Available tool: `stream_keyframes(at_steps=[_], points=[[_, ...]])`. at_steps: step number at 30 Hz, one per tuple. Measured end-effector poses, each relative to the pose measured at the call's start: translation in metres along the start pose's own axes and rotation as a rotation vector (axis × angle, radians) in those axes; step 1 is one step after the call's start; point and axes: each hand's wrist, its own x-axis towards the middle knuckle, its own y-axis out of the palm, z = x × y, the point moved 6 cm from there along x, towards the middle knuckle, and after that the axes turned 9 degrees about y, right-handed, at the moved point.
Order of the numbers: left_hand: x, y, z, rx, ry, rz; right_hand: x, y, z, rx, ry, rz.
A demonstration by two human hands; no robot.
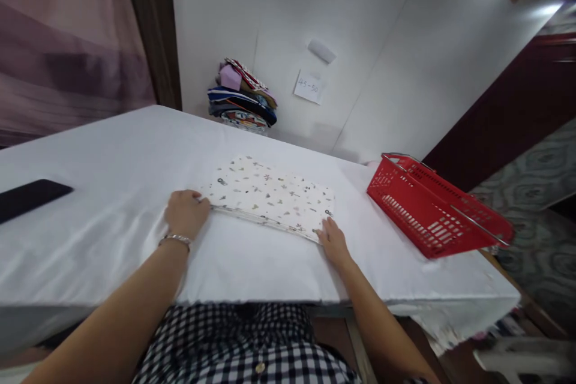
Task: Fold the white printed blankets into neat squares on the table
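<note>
A folded white cloth [274, 195] with small scattered printed motifs lies flat on the white-covered table, its layered front edge facing me. My left hand [186, 213], with a bracelet at the wrist, is closed at the cloth's left front corner, fingers curled over and partly hidden. At the right front corner my right hand [335, 243] holds the edge between thumb and fingers. The cloth rests on the table between both hands.
A stack of folded fabrics [243, 99] stands against the back wall, left of a paper label [308, 86] reading 45-50. The red plastic basket [418, 210] sits at the table's right end. A dark flat object [36, 197] lies at far left.
</note>
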Motion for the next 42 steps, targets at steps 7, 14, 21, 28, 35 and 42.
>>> stream_keyframes(at_steps=[7, 14, 21, 28, 35, 42], points=[[0.002, 0.005, 0.003, -0.029, -0.029, -0.029, 0.01, -0.021, -0.034, 0.593, 0.308, -0.064], [0.003, 0.007, 0.005, -0.129, -0.036, -0.104, -0.002, -0.024, -0.046, 0.618, 0.492, 0.104], [0.001, -0.001, -0.001, -0.14, 0.009, -0.209, -0.003, -0.016, -0.049, 0.386, 0.411, 0.159], [0.006, 0.009, 0.003, -0.113, -0.006, -0.086, 0.004, -0.002, -0.045, 0.296, 0.406, 0.271], [0.009, 0.013, 0.005, -0.102, 0.004, -0.086, 0.01, -0.017, -0.046, 0.323, 0.443, 0.224], [0.007, 0.012, 0.004, -0.093, -0.015, -0.064, 0.007, -0.011, -0.048, 0.199, 0.456, 0.235]])
